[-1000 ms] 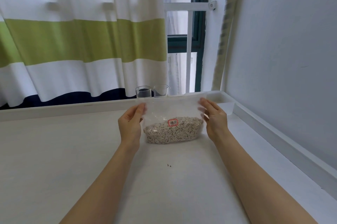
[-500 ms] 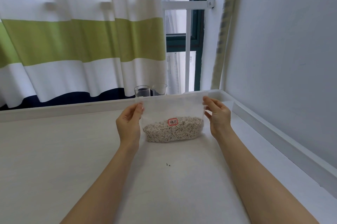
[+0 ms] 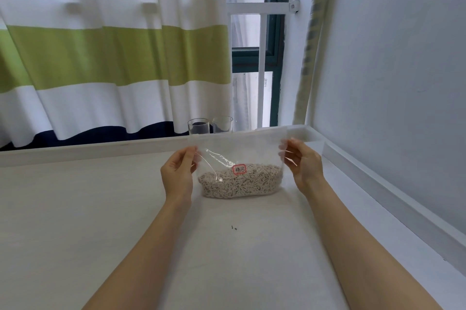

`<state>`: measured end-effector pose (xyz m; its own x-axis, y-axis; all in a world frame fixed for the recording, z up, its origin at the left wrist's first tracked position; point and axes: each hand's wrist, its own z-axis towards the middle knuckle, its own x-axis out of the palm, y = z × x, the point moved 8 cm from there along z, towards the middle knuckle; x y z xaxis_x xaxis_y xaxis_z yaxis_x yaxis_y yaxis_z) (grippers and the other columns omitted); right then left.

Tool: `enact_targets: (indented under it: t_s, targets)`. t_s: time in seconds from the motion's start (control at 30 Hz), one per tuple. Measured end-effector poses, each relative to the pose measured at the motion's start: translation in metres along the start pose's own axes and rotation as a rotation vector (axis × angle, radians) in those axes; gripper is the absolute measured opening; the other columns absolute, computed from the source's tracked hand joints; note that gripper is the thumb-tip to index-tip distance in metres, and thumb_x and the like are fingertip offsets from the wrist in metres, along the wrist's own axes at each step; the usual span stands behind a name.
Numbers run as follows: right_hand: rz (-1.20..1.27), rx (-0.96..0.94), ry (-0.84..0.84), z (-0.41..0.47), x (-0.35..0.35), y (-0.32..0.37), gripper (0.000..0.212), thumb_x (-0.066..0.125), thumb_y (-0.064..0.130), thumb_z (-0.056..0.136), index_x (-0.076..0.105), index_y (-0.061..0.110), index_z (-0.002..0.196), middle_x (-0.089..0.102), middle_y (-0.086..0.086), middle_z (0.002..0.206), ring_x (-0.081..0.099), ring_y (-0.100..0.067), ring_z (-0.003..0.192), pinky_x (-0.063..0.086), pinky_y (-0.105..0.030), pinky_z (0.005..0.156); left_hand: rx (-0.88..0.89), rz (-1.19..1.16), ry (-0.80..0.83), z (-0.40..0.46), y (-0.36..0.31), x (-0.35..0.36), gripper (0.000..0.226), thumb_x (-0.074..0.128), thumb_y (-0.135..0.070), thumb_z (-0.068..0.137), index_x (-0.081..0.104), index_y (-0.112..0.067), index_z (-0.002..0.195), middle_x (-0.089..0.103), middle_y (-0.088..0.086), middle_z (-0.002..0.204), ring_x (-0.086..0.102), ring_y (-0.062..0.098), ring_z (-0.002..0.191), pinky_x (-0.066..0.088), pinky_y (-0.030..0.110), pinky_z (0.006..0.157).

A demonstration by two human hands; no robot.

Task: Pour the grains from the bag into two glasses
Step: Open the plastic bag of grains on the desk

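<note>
- Bag (image 3: 239, 155): clear plastic, held upright at centre frame, its bottom resting on the table (image 3: 75, 221); the top edge runs level just below the far ledge.
- Grains (image 3: 239, 182): pale, elongated pieces filling the lower part of the bag, heaped from left to right edge.
- Label (image 3: 238, 169): small red-bordered sticker with handwritten characters on the bag's front, at the top of the grain heap.
- Left hand (image 3: 177, 174): at the bag's left edge, left of centre; fingers (image 3: 190, 158) and thumb pinch the upper left side of the plastic.
- Right hand (image 3: 303, 164): at the bag's right edge, right of centre; fingers (image 3: 285, 152) curl round the upper right side, gripping it.
- Glasses (image 3: 209, 126): two clear tumblers standing side by side just behind the bag's top edge, above centre frame, by the curtain's hem; apart from both hands.
- Curtain (image 3: 113, 57): white, green and navy bands, upper left of the frame.
- Window (image 3: 254, 57): dark green frame with white bars, top centre.
- Wall (image 3: 390, 82): plain pale surface, right of the frame.
- Specks (image 3: 233, 228): two tiny dark bits on the table, below the bag.
</note>
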<state>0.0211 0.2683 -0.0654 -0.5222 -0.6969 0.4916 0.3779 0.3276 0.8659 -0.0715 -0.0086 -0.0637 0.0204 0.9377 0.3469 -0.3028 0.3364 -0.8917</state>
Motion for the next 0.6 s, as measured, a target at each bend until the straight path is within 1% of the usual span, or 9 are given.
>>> enact_targets:
  t_s: [0.07,0.1,0.2,0.3,0.4,0.5,0.6]
  targets:
    - [-0.014,0.015,0.04,0.0,0.001,-0.002,0.019,0.05,0.003,0.088,0.068,0.005,0.082,0.063,-0.006,0.071,0.06,-0.018,0.067,0.05,-0.026,0.071,-0.005,0.006,0.022,-0.001,0.001,0.003,0.016,0.058,-0.011,0.092,0.068,-0.016,0.082,0.066,0.0,0.074,0.06,0.01,0.074,0.05,0.02,0.073]
    - [-0.039,0.014,0.061,0.0,0.003,-0.003,0.021,0.048,-0.002,0.085,0.068,0.004,0.084,0.062,-0.007,0.071,0.06,-0.018,0.068,0.05,-0.026,0.071,-0.002,0.005,0.023,-0.001,0.002,0.003,0.015,0.058,-0.01,0.092,0.068,-0.016,0.082,0.068,-0.003,0.073,0.061,0.01,0.074,0.051,0.02,0.073]
    - [-0.116,-0.001,0.097,-0.002,0.005,-0.005,0.031,0.044,-0.011,0.079,0.069,0.004,0.09,0.061,-0.006,0.073,0.058,-0.017,0.069,0.048,-0.024,0.071,0.014,0.005,-0.008,0.0,0.003,0.0,0.015,0.061,-0.009,0.09,0.069,-0.017,0.081,0.07,-0.01,0.067,0.063,0.006,0.071,0.051,0.016,0.069]
    - [-0.164,-0.017,0.117,-0.002,0.005,-0.006,0.03,0.046,-0.014,0.079,0.067,0.005,0.09,0.058,-0.005,0.07,0.056,-0.016,0.069,0.048,-0.023,0.07,0.025,-0.008,-0.037,-0.001,0.002,0.0,0.016,0.061,-0.008,0.09,0.069,-0.018,0.08,0.07,-0.011,0.064,0.063,0.003,0.068,0.051,0.012,0.067]
    - [-0.244,-0.053,0.143,-0.003,0.004,-0.007,0.029,0.049,-0.017,0.078,0.067,0.004,0.087,0.061,-0.005,0.065,0.058,-0.017,0.067,0.054,-0.022,0.069,0.036,-0.023,-0.075,-0.002,0.001,-0.003,0.014,0.062,-0.008,0.09,0.069,-0.017,0.081,0.07,-0.012,0.063,0.063,-0.001,0.065,0.051,0.01,0.066]
    - [-0.341,-0.081,0.172,-0.003,0.007,-0.005,0.03,0.054,-0.018,0.075,0.069,0.002,0.092,0.068,-0.009,0.07,0.064,-0.017,0.07,0.055,-0.026,0.077,0.029,-0.049,-0.125,0.0,0.002,-0.01,0.012,0.063,-0.01,0.089,0.068,-0.017,0.081,0.07,-0.014,0.063,0.064,-0.001,0.066,0.051,0.01,0.067]
    - [-0.406,-0.085,0.218,-0.005,0.011,-0.006,0.027,0.059,-0.016,0.075,0.069,0.001,0.094,0.071,-0.011,0.077,0.068,-0.016,0.073,0.055,-0.03,0.082,0.031,-0.063,-0.153,0.002,0.002,-0.014,0.009,0.062,-0.009,0.089,0.069,-0.012,0.085,0.07,-0.008,0.067,0.064,-0.001,0.063,0.05,0.01,0.064]
